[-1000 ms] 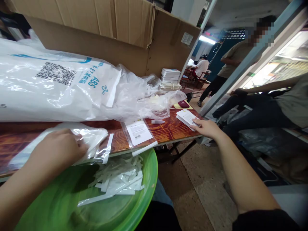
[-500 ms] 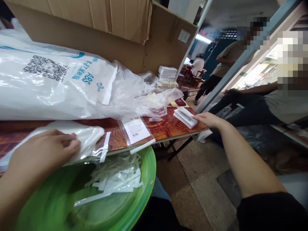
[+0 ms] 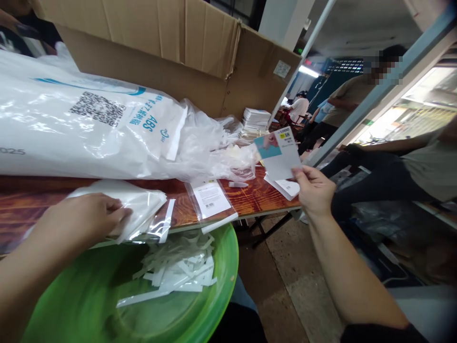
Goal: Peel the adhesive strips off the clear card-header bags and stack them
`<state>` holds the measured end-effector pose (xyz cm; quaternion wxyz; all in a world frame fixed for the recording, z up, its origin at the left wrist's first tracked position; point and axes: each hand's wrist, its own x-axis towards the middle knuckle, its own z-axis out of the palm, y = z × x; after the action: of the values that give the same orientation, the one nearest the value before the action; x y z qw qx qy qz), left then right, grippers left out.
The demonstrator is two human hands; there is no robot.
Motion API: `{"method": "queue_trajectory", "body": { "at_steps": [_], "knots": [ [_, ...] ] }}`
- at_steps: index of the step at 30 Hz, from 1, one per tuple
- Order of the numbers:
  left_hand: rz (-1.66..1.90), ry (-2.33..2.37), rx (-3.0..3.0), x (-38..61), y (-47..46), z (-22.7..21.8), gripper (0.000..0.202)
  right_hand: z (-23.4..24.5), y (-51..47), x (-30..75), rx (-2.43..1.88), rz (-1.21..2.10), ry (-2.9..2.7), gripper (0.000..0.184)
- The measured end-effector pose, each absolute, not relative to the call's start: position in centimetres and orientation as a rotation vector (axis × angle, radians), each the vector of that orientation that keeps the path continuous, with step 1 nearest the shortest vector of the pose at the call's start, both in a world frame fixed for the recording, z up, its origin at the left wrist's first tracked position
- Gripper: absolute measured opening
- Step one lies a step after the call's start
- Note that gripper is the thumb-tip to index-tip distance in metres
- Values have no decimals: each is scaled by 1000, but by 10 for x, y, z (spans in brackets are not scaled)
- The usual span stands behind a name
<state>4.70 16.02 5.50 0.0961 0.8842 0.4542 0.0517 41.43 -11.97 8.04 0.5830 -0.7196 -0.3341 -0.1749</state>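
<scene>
My right hand (image 3: 317, 190) is closed, pinching a printed card (image 3: 280, 155) by its lower right corner. The card is raised upright, its white face showing a blue picture and a yellow mark. Below it, a small stack of white cards (image 3: 285, 187) lies by the table's edge. My left hand (image 3: 96, 214) rests with curled fingers on a pile of clear plastic bags (image 3: 143, 209), its thumb and forefinger closed at the top bag. Right of that pile lies a clear bag with a white card inside (image 3: 212, 199), its white flap strip hanging over the edge.
A green basin (image 3: 228, 276) with peeled white strips (image 3: 185, 271) sits below the table edge. A large white sack (image 3: 89, 143) and a cardboard box (image 3: 200, 85) stand behind. A small tube (image 3: 238, 184) lies on the table (image 3: 250, 200). People are in the background at right.
My right hand has lifted one card off the stack and turned it upright. The left hand stays on the bags. The view has shifted slightly.
</scene>
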Motion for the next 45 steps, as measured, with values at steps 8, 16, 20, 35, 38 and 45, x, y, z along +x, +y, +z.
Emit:
{"method": "queue_trajectory", "body": {
  "at_steps": [8,16,20,35,38,45],
  "knots": [
    [180,1395,2494,48,142,68,40,73,-48,295,-1351,106,-1282,9],
    [209,1222,2425,39,151,66,29,73,-10,263,-996,-743,-2437,19],
    [269,1172,2571,39,145,65,29,74,-7,250,-951,-929,-2581,18],
    [152,1304,2903,65,121,87,25,64,15,204,-1200,-743,-2274,25],
    [248,1237,2878,62,118,89,29,58,21,218,-1154,-578,-2224,23],
    [334,1124,2858,55,118,86,34,34,46,221,-1053,-508,-2184,19]
  ]
}}
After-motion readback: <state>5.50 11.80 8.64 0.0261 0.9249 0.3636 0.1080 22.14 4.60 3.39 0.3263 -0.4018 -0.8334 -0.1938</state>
